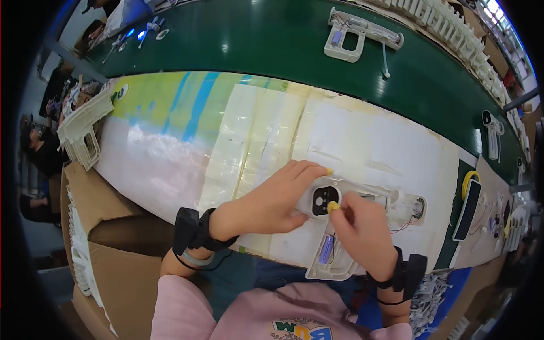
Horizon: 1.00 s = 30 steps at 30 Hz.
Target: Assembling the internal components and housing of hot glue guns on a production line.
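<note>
apparently seating the black panel [321, 201] in the end of the white housing [401, 199], lying open near the front edge of the white-covered counter [416, 150]; steadying that end with left grip [269, 201] spread around it, working at the panel's edge with right grip [367, 226] curled, cannot tell whether pinching anything. likely calls for even pressure next. looks hollow, loop-handled, with purple battery [326, 249] and thin red wires [403, 226] exposed.

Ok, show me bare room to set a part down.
Free: the green bench between the blue-lit parts and the upper housing; the covered board between the stacked white parts and the left hand. Crowded: around the lower housing and right hand.
</note>
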Each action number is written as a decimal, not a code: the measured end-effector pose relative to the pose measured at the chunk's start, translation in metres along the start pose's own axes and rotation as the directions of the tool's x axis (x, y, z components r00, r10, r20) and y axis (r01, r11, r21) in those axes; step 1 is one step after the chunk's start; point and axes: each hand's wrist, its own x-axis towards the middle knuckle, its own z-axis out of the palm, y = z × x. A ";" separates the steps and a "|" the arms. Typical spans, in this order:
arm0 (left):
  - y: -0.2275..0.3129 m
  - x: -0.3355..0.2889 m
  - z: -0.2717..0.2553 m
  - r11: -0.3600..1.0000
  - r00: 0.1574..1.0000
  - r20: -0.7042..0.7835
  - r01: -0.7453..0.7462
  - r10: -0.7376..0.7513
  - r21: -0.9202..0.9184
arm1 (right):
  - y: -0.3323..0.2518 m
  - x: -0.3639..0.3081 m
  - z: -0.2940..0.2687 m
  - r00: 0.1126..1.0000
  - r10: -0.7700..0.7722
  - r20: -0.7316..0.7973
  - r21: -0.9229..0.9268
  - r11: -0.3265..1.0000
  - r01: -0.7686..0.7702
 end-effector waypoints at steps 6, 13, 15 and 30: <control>0.011 -0.003 0.005 0.993 0.992 -0.056 -0.109 0.112 0.051 | -0.010 0.010 -0.022 0.929 0.232 0.288 0.236 0.923 -0.304; -0.010 0.005 0.016 0.992 0.995 -0.049 -0.087 0.082 -0.093 | -0.018 -0.002 0.002 0.932 0.363 -0.009 0.437 0.840 -0.322; -0.018 0.004 0.017 0.995 0.994 -0.081 -0.075 0.070 -0.060 | -0.015 -0.005 0.008 0.919 0.374 -0.122 0.438 0.852 -0.288; -0.037 0.000 0.033 0.996 0.985 -0.154 -0.078 0.072 -0.037 | -0.019 0.008 0.032 0.937 0.101 -0.334 -0.165 0.972 -0.164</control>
